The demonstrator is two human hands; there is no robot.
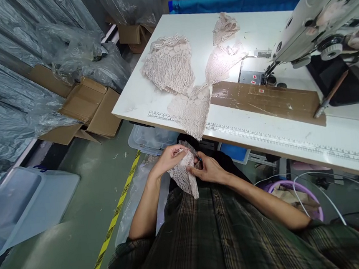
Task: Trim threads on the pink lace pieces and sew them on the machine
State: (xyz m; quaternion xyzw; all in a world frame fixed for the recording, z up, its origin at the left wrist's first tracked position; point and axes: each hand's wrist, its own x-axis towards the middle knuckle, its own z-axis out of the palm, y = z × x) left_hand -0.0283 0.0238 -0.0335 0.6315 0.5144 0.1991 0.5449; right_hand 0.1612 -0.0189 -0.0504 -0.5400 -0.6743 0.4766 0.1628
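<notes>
Just off the near edge of the surface (135,97), left hand (171,157) and right hand (210,168) pinch a lace piece (183,181), the right apparently gripping a thin tool (199,158) too. Its tip, hidden among folds, could snag the lace.

Location: garment-sewing workshop. Evidence: large sewing machine (305,25), upper right of frame, on a white counter (200,30) with a measuring scale (277,139) along its near edge; lace pieces (170,64), upper centre. Left of frame: open cardboard box (84,103), plastic wrapping (71,43), yellow-black tape (119,204) on green floor (101,170).
</notes>
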